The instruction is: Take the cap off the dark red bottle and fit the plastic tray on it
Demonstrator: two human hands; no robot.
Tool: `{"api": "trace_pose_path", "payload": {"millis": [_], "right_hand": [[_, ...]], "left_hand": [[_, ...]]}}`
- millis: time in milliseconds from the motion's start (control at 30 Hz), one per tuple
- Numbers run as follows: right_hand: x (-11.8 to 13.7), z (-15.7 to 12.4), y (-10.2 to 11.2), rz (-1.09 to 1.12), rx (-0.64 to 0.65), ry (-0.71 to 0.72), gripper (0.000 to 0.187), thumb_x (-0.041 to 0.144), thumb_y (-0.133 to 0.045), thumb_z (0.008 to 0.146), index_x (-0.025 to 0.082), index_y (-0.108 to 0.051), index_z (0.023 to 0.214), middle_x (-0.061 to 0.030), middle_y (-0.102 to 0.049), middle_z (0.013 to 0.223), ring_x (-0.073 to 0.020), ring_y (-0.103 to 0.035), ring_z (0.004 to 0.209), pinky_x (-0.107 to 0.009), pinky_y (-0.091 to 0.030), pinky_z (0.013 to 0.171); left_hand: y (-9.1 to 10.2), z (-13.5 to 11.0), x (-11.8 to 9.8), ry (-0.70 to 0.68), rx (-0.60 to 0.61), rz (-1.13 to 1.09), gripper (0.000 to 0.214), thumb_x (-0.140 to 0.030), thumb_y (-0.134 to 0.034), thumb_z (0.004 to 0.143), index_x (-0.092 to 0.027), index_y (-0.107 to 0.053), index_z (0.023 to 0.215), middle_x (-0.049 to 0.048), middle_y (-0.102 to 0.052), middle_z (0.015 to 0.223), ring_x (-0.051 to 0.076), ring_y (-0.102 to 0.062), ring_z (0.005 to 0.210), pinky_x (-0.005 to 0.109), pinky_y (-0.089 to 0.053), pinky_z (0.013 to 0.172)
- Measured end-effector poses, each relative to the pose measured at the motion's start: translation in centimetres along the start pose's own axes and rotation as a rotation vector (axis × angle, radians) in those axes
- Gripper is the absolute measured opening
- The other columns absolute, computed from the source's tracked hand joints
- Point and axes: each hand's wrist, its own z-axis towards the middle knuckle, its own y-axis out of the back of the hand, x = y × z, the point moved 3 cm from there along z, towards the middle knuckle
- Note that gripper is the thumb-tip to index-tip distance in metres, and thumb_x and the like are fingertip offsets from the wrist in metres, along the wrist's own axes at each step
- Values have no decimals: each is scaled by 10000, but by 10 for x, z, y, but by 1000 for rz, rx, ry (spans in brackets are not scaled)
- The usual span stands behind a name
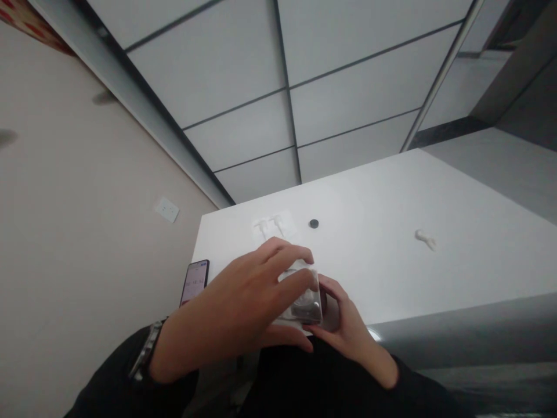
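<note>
My left hand (243, 302) reaches over a small clear plastic package (304, 299) at the near edge of the white table (435, 278); its fingers curl over the top and side of the package, and a watch shows on that wrist. My right hand (348, 331) holds the same package from below and from the right, fingers bent round it. Something dark sits inside the package, too small to name.
A phone (195, 281) with a lit screen lies at the table's left edge. Two small white pieces (270, 226) on a clear sheet, a dark round disc (314, 223) and a white piece (425, 238) lie farther back. A wall socket (167, 209) is on the left wall.
</note>
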Motion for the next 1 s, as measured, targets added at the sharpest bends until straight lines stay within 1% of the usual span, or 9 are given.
{"api": "trace_pose_path", "payload": {"millis": [67, 133, 233, 333, 467, 600, 767, 933, 1000], "right_hand": [[0, 1, 0, 13, 8, 4, 768, 467, -794, 922, 323, -391, 1560, -128, -643, 1459, -328, -656, 1342, -515, -576, 1109], [1, 2, 1, 25, 17, 2, 745, 486, -772, 937, 317, -391, 1554, -134, -643, 1455, -328, -657, 1342, -515, -579, 1106], [-1, 2, 1, 43, 30, -19, 752, 456, -793, 918, 315, -398, 1542, -144, -646, 1448, -344, -665, 1334, -529, -591, 1088], [-5, 0, -1, 69, 37, -52, 782, 407, -815, 892, 324, -392, 1544, -144, -645, 1459, -355, -663, 1340, -552, -591, 1088], [-9, -4, -2, 79, 37, -80, 774, 398, -807, 892, 339, -400, 1547, -136, -639, 1477, -355, -658, 1349, -551, -584, 1105], [-9, -2, 0, 73, 30, -66, 787, 421, -817, 875, 399, -408, 1548, -90, -653, 1471, -353, -682, 1320, -514, -605, 1098], [-7, 3, 2, 83, 42, -50, 784, 456, -777, 913, 443, -370, 1583, -68, -644, 1487, -339, -680, 1326, -504, -620, 1083], [-6, 5, 1, 149, 43, -45, 805, 356, -765, 920, 482, -346, 1595, -41, -640, 1500, -323, -680, 1327, -479, -617, 1081], [-7, 5, 1, 144, 38, -72, 797, 358, -787, 893, 494, -385, 1568, -23, -656, 1479, -326, -697, 1302, -473, -633, 1052]], "left_hand": [[-2, 1, 0, 9, 17, -7, 582, -435, -935, 784, -189, -586, 1179, 143, -664, 1333, 320, -639, 1224, 448, -620, 938], [-3, 1, 0, 10, 19, -6, 578, -359, -945, 783, -191, -572, 1192, 138, -659, 1327, 312, -644, 1218, 446, -620, 948], [-3, 4, -1, 12, 29, 0, 572, -271, -941, 780, -194, -555, 1194, 125, -660, 1305, 291, -665, 1139, 441, -628, 924], [-1, 8, -2, 20, 65, 3, 504, -218, -905, 801, -197, -556, 1164, 105, -671, 1267, 272, -668, 1073, 423, -632, 887], [0, 13, -4, 13, 96, 9, 370, -137, -791, 867, -195, -560, 1150, 96, -684, 1257, 270, -665, 1060, 426, -624, 895], [-1, 17, -3, 9, 81, 2, 234, -118, -657, 950, -193, -556, 1147, 97, -700, 1220, 272, -666, 1035, 420, -618, 850], [-3, 24, -3, -5, 60, 28, 137, -100, -540, 1006, -208, -557, 1089, 78, -720, 1119, 265, -667, 909, 416, -603, 751], [-5, 29, -5, 4, 58, 60, 160, -104, -489, 1032, -212, -567, 1121, 66, -735, 1092, 262, -672, 876, 412, -597, 731], [-5, 29, -6, 1, 59, 64, 167, -106, -492, 1032, -213, -578, 1127, 65, -738, 1095, 257, -675, 880, 404, -594, 731]]}}
